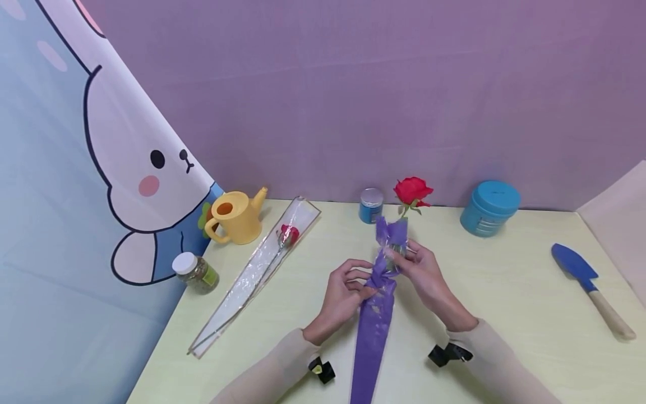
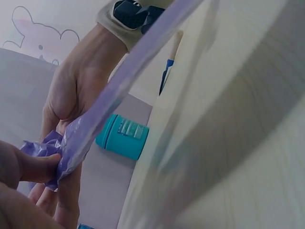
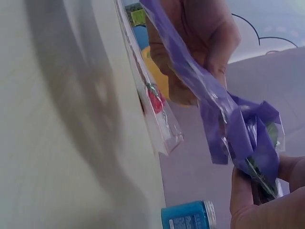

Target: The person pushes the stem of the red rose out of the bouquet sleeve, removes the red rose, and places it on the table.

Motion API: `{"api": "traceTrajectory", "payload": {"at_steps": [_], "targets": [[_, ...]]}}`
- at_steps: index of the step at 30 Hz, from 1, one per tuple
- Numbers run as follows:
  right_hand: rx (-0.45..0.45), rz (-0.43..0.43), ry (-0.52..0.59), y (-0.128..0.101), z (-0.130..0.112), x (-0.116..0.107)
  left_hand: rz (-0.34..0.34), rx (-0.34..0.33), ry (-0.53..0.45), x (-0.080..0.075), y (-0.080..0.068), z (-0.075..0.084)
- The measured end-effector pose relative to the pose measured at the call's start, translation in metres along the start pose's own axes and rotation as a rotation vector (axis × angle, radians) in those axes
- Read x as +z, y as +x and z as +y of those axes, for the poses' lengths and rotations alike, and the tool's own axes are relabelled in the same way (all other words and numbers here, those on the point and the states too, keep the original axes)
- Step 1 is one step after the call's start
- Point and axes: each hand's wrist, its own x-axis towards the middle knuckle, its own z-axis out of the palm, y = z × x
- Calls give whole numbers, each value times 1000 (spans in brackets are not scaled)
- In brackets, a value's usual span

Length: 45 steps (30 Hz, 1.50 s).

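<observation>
A red rose [image 1: 411,191] stands out of the top of a long purple wrapping sleeve [image 1: 373,325], which slants from mid-table down to the near edge. My left hand [image 1: 364,285] pinches the crumpled neck of the sleeve from the left. My right hand [image 1: 398,255] grips the sleeve's upper part, just under the flower. In the left wrist view the purple sleeve [image 2: 95,119] runs past my right hand [image 2: 71,95]. In the right wrist view the bunched purple sleeve [image 3: 243,138] shows the green stem inside it.
A second rose in a clear sleeve [image 1: 257,269] lies to the left. Along the back stand a yellow watering can [image 1: 237,216], a small blue can [image 1: 370,205] and a teal tin [image 1: 489,207]. A white-lidded jar [image 1: 194,273] is far left, a blue trowel [image 1: 587,280] far right.
</observation>
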Motion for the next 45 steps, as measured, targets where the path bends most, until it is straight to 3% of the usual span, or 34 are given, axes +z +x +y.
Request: {"api": "traceTrajectory", "payload": {"at_steps": [10, 15, 24, 31, 35, 38, 45], "targets": [[-23, -36, 11, 1, 6, 12, 72, -11, -49, -2, 3, -1], [-20, -18, 15, 0, 7, 14, 72, -11, -60, -2, 4, -1], [1, 23, 52, 2, 8, 10, -30, -16, 10, -3, 1, 1], [-12, 51, 62, 9, 0, 1, -123, 26, 93, -5, -4, 2], [-11, 98, 127, 16, -10, -7, -177, 29, 112, -4, -5, 1], [-12, 135, 179, 21, -20, -15, -198, 19, 113, -4, -6, 1], [7, 147, 184, 22, -30, -20, -216, 20, 121, -10, -3, 8]]}}
